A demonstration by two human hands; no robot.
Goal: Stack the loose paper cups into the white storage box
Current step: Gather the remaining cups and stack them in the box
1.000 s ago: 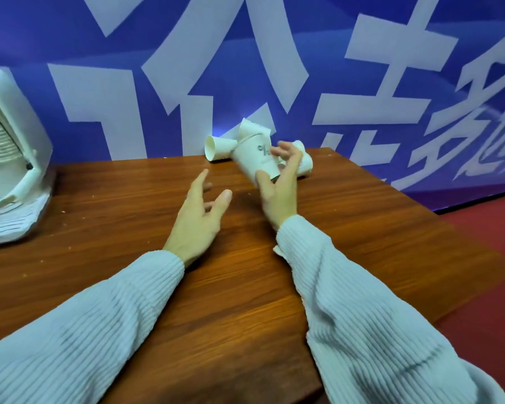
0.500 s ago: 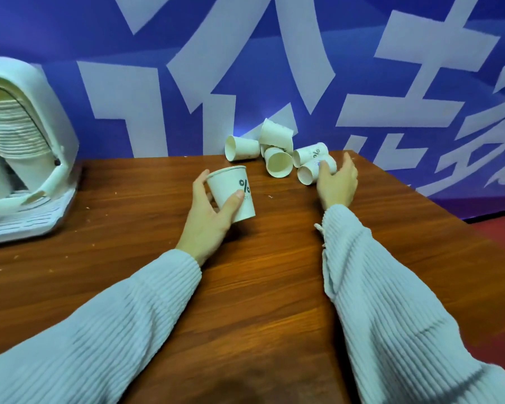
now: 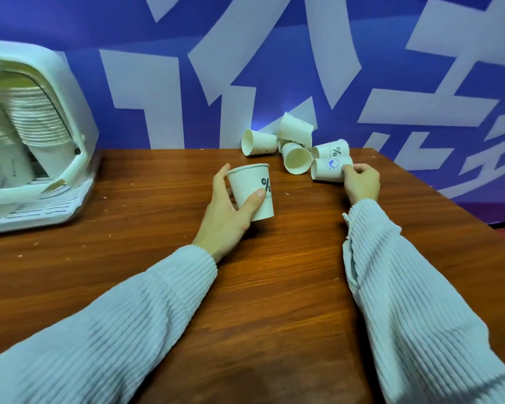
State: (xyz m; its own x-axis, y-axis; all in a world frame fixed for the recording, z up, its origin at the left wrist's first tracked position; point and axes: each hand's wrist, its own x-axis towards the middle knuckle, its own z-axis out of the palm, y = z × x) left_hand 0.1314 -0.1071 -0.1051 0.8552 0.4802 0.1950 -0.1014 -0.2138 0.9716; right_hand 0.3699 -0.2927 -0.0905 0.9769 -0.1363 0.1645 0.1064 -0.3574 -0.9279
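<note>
Cups are lying in a loose heap (image 3: 293,141) at the far edge of the desk (image 3: 274,287), against the blue wall with white lettering (image 3: 391,68). The left hand (image 3: 228,211) is gripping an upright cup (image 3: 252,191) with a percent sign, thumb in front and fingers behind, near the desk's middle. The right hand (image 3: 362,182) is pinching the base end of a cup lying on its side (image 3: 327,170), the nearest in the heap, touching its neighbours. The white box (image 3: 56,118) is sitting at the far left, well apart from the heap, with stacked cups (image 3: 27,126) leaning inside. Pale crumbs are dotting the desk between them.
</note>
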